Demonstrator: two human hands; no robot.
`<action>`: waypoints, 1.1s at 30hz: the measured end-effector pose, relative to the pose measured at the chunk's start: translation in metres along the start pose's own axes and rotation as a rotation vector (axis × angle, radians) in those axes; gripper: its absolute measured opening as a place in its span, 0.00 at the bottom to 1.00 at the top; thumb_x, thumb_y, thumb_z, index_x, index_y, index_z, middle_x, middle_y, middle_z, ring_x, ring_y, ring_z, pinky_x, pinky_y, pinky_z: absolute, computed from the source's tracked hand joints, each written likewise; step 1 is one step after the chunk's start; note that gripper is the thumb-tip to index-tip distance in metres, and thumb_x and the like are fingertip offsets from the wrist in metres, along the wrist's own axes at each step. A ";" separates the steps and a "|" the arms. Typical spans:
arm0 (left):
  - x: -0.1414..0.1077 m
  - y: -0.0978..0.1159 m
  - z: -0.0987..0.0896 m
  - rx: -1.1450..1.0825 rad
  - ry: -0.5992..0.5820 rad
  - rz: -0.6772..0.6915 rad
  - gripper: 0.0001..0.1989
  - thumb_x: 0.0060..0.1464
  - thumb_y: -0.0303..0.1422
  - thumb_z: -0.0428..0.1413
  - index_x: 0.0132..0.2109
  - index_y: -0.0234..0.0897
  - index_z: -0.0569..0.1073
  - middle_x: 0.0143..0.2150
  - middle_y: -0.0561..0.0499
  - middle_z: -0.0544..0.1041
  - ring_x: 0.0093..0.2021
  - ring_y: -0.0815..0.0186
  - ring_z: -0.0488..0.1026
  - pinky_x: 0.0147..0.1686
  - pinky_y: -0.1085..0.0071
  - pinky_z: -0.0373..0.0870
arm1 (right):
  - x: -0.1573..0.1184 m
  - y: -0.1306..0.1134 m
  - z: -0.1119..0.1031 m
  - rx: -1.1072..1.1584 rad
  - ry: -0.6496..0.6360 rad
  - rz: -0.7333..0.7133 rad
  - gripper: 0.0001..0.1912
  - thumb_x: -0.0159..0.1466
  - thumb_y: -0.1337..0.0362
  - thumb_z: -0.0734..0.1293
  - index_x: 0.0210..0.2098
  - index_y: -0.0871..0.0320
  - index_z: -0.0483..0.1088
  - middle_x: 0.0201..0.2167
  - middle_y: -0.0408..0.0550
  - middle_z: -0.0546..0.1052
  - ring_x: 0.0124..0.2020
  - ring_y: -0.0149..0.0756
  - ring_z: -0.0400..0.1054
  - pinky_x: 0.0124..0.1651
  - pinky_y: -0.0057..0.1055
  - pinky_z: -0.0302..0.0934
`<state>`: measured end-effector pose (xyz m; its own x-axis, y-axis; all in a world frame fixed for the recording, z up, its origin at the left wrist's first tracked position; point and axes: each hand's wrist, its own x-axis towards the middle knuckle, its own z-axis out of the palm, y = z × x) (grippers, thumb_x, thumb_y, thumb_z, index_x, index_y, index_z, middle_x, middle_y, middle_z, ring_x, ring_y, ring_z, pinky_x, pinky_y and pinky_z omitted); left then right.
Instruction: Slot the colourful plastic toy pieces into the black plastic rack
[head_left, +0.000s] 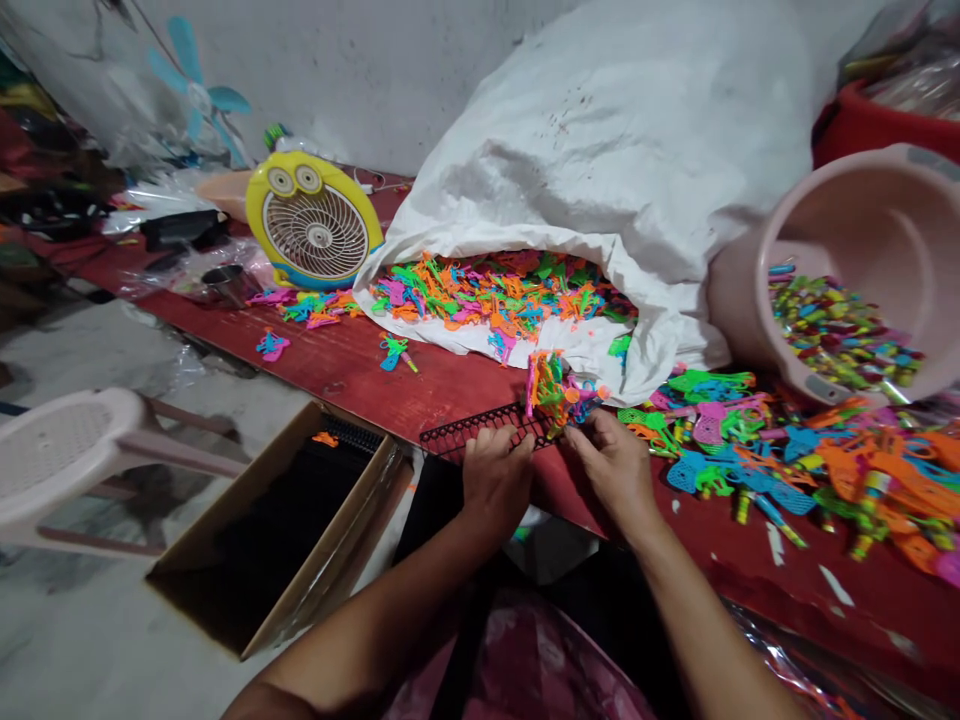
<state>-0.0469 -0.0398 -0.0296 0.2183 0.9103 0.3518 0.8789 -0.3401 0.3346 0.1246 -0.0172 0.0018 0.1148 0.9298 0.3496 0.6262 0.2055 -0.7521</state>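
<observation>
A black rack (457,432) lies along the near edge of the surface (337,358), with a bunch of bright toys (550,385) standing at its right end, in front of the open sack (600,180). The left hand (496,470) has its fingers curled over the rack's near side, holding it. The right hand (611,465) is narrow, thumb close to the fingers, beside the bunch; whether it pinches a toy I cannot tell.

The rack looks like thin openwork plastic: probably light, fairly stiff, perhaps springy along its length, and likely to slide if nudged. Its long near rim seems the best grip. The toys look light and slightly bendy, with thin lattice parts that could snap or tangle, so a fingertip pinch on a thicker part should suit them.
</observation>
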 end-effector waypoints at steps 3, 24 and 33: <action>0.001 0.001 -0.003 0.018 -0.015 -0.002 0.14 0.65 0.34 0.50 0.55 0.46 0.73 0.55 0.48 0.75 0.46 0.56 0.67 0.40 0.59 0.62 | 0.007 0.008 -0.004 0.180 -0.116 0.128 0.15 0.60 0.52 0.68 0.25 0.55 0.66 0.21 0.41 0.70 0.25 0.33 0.63 0.29 0.29 0.55; 0.000 -0.006 0.005 0.013 0.004 0.047 0.15 0.65 0.36 0.50 0.56 0.47 0.72 0.56 0.47 0.74 0.46 0.56 0.67 0.41 0.58 0.62 | 0.008 0.016 -0.006 0.127 -0.155 -0.016 0.12 0.64 0.55 0.65 0.28 0.55 0.66 0.23 0.42 0.71 0.26 0.34 0.64 0.30 0.29 0.56; 0.007 -0.011 -0.005 0.001 -0.056 0.076 0.14 0.66 0.35 0.48 0.55 0.47 0.73 0.55 0.48 0.75 0.46 0.57 0.67 0.41 0.58 0.63 | 0.008 0.013 -0.011 -0.059 -0.091 -0.107 0.18 0.64 0.56 0.64 0.22 0.53 0.56 0.19 0.39 0.64 0.22 0.32 0.56 0.28 0.29 0.50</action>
<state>-0.0570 -0.0312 -0.0267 0.3079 0.8935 0.3270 0.8594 -0.4086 0.3074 0.1426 -0.0106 0.0008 -0.0235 0.9279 0.3720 0.6760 0.2889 -0.6779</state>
